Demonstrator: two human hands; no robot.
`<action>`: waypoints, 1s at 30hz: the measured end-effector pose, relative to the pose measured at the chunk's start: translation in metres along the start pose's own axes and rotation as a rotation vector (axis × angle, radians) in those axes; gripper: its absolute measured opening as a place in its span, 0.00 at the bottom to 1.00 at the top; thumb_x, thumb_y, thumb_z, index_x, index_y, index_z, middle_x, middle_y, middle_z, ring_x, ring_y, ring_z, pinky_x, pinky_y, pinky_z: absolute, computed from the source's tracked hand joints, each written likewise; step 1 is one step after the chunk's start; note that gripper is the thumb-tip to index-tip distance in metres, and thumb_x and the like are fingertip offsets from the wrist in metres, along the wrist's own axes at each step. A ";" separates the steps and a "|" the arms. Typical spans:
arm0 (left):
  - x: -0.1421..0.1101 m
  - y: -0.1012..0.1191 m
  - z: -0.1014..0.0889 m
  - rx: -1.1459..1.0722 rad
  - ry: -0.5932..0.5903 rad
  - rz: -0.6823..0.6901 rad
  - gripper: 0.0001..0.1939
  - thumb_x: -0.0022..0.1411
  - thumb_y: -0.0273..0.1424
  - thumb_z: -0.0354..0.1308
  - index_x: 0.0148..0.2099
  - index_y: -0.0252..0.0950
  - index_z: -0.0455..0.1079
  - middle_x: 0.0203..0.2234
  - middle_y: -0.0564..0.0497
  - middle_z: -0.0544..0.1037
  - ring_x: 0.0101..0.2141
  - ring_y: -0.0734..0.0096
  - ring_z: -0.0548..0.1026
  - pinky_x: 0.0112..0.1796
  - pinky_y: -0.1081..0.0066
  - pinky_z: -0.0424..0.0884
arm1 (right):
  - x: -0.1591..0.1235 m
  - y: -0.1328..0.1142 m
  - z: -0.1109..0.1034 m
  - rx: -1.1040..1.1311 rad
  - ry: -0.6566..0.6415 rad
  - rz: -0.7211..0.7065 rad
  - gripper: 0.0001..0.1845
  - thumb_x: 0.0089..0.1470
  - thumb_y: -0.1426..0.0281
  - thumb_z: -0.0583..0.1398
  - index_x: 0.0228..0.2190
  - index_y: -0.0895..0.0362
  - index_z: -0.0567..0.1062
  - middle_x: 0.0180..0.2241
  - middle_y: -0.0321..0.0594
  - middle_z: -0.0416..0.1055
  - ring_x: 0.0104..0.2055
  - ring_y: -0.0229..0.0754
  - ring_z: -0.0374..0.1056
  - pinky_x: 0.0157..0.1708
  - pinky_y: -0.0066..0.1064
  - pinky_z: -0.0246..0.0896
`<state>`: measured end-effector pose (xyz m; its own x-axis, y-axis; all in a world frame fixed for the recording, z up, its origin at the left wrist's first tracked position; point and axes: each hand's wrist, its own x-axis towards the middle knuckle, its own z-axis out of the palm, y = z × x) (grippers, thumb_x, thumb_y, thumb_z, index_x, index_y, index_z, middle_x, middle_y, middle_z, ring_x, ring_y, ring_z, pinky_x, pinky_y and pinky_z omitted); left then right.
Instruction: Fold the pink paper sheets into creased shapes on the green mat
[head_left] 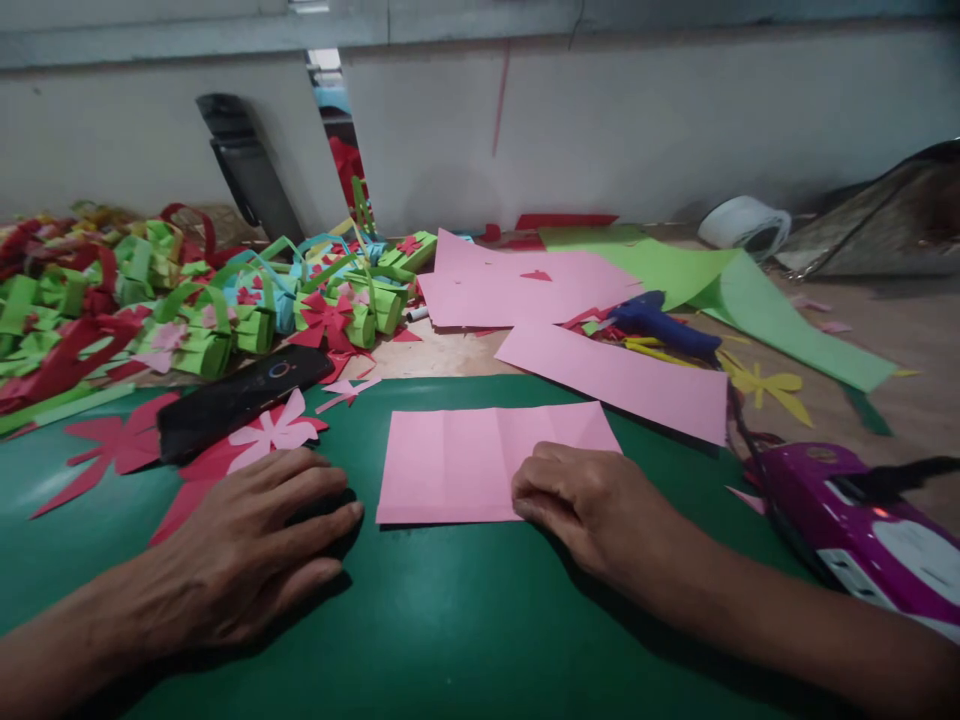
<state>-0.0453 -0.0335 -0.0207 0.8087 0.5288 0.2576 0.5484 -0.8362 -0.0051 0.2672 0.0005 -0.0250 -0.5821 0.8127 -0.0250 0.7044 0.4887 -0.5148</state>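
A pink sheet of paper (pixel 442 465) with upright crease lines and a fold along its near edge lies on the green mat (pixel 420 630). My right hand (pixel 592 500) is closed on the sheet's right part, fingers curled and pressed together at the near edge. To the left of the sheet, apart from it, my left hand (pixel 262 550) rests on the mat with fingers stretched out and slightly apart. A dark patch shows under those fingers; I cannot tell whether it is shadow or an object. Red paper cutouts (pixel 124 440) and a pink flower cutout (pixel 274 430) lie just beyond.
A black phone (pixel 244 400) lies behind my left hand. Small green paper baskets (pixel 210 330) crowd the back left. Pink strip (pixel 622 380), large pink sheet (pixel 517 285), blue glue gun (pixel 660 325) and green paper (pixel 802 320) lie behind. A purple device (pixel 855 530) with a cable is at right.
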 end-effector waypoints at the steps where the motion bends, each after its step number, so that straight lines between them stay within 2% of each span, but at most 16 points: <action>1: 0.005 0.005 -0.003 0.013 0.054 0.002 0.10 0.69 0.29 0.48 0.50 0.35 0.66 0.39 0.45 0.72 0.41 0.62 0.68 0.42 0.63 0.65 | 0.001 0.000 0.001 0.001 0.005 0.001 0.09 0.56 0.75 0.58 0.24 0.57 0.70 0.26 0.35 0.69 0.27 0.36 0.62 0.28 0.28 0.50; 3: 0.023 0.017 -0.006 -0.003 0.143 0.013 0.09 0.68 0.25 0.49 0.49 0.33 0.65 0.38 0.46 0.72 0.40 0.64 0.68 0.43 0.63 0.64 | 0.002 -0.002 0.002 -0.002 0.016 -0.002 0.08 0.56 0.75 0.58 0.24 0.57 0.71 0.26 0.35 0.69 0.27 0.36 0.62 0.28 0.28 0.49; 4: 0.034 0.024 -0.006 -0.064 0.119 0.040 0.08 0.69 0.26 0.48 0.48 0.33 0.65 0.37 0.47 0.73 0.40 0.64 0.68 0.42 0.64 0.64 | 0.002 -0.003 0.003 -0.006 0.022 -0.003 0.08 0.55 0.75 0.58 0.24 0.57 0.71 0.26 0.35 0.69 0.28 0.35 0.62 0.28 0.28 0.49; 6: 0.057 0.036 -0.001 -0.157 0.017 0.086 0.08 0.70 0.28 0.46 0.47 0.33 0.64 0.37 0.47 0.73 0.37 0.64 0.68 0.38 0.64 0.65 | 0.002 -0.007 0.003 -0.018 0.029 0.006 0.08 0.55 0.75 0.59 0.24 0.57 0.71 0.26 0.35 0.69 0.28 0.35 0.62 0.29 0.28 0.49; 8: 0.075 0.043 0.009 -0.233 -0.100 0.120 0.10 0.70 0.34 0.48 0.45 0.33 0.65 0.35 0.47 0.72 0.33 0.64 0.66 0.33 0.64 0.64 | 0.002 -0.012 0.001 -0.032 0.020 0.049 0.07 0.54 0.75 0.60 0.24 0.57 0.71 0.26 0.35 0.69 0.28 0.35 0.61 0.28 0.28 0.48; 10: 0.084 0.045 0.019 -0.291 -0.180 0.115 0.15 0.68 0.39 0.50 0.48 0.32 0.65 0.38 0.45 0.71 0.34 0.62 0.65 0.34 0.62 0.64 | 0.001 -0.016 -0.005 -0.046 -0.009 0.130 0.08 0.53 0.73 0.61 0.23 0.57 0.70 0.24 0.33 0.68 0.26 0.35 0.59 0.27 0.28 0.46; 15: 0.079 0.041 0.028 -0.451 -0.252 0.009 0.16 0.70 0.40 0.44 0.53 0.36 0.61 0.40 0.47 0.68 0.36 0.60 0.64 0.36 0.60 0.63 | 0.002 -0.017 -0.023 0.031 -0.150 0.324 0.10 0.50 0.72 0.61 0.20 0.57 0.69 0.19 0.30 0.64 0.23 0.32 0.57 0.23 0.27 0.44; 17: 0.076 0.040 0.028 -0.459 -0.255 0.007 0.16 0.71 0.40 0.44 0.53 0.36 0.61 0.40 0.47 0.68 0.36 0.60 0.64 0.36 0.60 0.63 | 0.006 -0.017 -0.027 0.050 -0.190 0.368 0.09 0.48 0.71 0.61 0.19 0.57 0.69 0.19 0.30 0.64 0.23 0.32 0.57 0.21 0.26 0.44; 21: 0.076 0.041 0.031 -0.434 -0.223 0.024 0.15 0.71 0.39 0.43 0.50 0.35 0.62 0.39 0.46 0.68 0.36 0.59 0.65 0.36 0.59 0.63 | 0.018 -0.022 -0.029 0.042 -0.293 0.438 0.16 0.45 0.64 0.64 0.15 0.57 0.67 0.14 0.28 0.56 0.19 0.32 0.53 0.18 0.26 0.43; 26: 0.074 0.043 0.034 -0.399 -0.172 0.041 0.12 0.70 0.37 0.45 0.46 0.36 0.65 0.39 0.46 0.69 0.36 0.58 0.66 0.37 0.58 0.65 | 0.031 -0.029 -0.031 0.073 -0.433 0.505 0.14 0.44 0.62 0.64 0.18 0.57 0.71 0.15 0.30 0.64 0.18 0.33 0.60 0.17 0.25 0.48; 30: 0.073 0.043 0.030 -0.374 -0.128 0.036 0.10 0.70 0.34 0.47 0.47 0.37 0.66 0.39 0.47 0.70 0.36 0.60 0.67 0.37 0.60 0.66 | 0.034 -0.027 -0.035 0.075 -0.481 0.509 0.15 0.42 0.63 0.66 0.15 0.57 0.69 0.13 0.31 0.64 0.18 0.34 0.60 0.17 0.25 0.49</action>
<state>0.0433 -0.0266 -0.0317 0.8590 0.4923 0.1406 0.4232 -0.8373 0.3463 0.2428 0.0258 0.0184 -0.3147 0.6956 -0.6458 0.9171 0.0473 -0.3959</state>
